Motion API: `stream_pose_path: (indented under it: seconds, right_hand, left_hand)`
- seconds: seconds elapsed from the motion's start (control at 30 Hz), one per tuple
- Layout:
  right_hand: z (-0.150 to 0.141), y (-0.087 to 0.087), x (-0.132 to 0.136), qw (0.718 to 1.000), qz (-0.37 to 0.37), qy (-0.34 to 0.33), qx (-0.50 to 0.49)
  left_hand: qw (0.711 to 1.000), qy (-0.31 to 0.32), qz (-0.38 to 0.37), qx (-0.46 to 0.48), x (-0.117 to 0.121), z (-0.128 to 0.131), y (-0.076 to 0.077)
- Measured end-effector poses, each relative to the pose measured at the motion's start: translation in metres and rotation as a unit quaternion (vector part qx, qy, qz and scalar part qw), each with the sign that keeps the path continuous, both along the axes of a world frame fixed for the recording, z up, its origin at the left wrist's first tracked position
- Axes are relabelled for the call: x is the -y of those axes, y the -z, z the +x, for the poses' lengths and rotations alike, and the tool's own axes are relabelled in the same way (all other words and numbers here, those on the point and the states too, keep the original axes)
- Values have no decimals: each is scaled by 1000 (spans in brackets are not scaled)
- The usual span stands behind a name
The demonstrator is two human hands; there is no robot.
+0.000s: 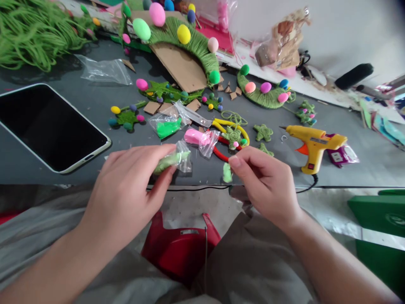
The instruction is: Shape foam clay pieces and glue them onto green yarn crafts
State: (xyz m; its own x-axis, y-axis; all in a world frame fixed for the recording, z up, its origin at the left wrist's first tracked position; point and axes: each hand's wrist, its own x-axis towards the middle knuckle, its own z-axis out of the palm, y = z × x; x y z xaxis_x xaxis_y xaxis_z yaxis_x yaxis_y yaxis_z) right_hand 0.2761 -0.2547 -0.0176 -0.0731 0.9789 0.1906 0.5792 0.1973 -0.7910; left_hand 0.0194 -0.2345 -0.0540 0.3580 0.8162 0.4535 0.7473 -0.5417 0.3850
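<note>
Pinched in my left hand (129, 181) is a small clear plastic bag of pale green clay (172, 159). My right hand (264, 181) has thumb and forefinger closed on a small pale green piece of clay (227, 173), which hangs below the fingertips. Between the hands, just beyond them, lie a bag of pink clay (199, 137), a bag of bright green clay (167, 128) and scissors (196, 116) with red and yellow handles. A green yarn star with small balls (233, 136) rests on the scissor handles.
A tablet (47, 126) lies at left, a yellow glue gun (316, 143) at right with its cord over the table edge. Behind are a yarn-wrapped arc with coloured balls (190, 46), a smaller crescent (264, 95) and green yarn (38, 33). A red stool (180, 249) stands below.
</note>
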Motion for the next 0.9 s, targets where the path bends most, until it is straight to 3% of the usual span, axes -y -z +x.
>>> stream_pose_path:
  seconds: [0.17,0.4,0.63,0.9]
  right_hand:
    - [-1,1,-1,999,-39,2,-30]
    - [-7,-2,1,993,-71,0,-95]
    - [-19,-4,11,982,-94,-28,-160]
    - [-5,1,11,995,-81,2,-63]
  left_hand:
    - [1000,-10,4,-1,-5,-1,-2]
    - [995,76,29,57,16,20,-17]
    - [989,132,-14,71,14,27,-12]
    - [992,107,17,59,9,14,-18]
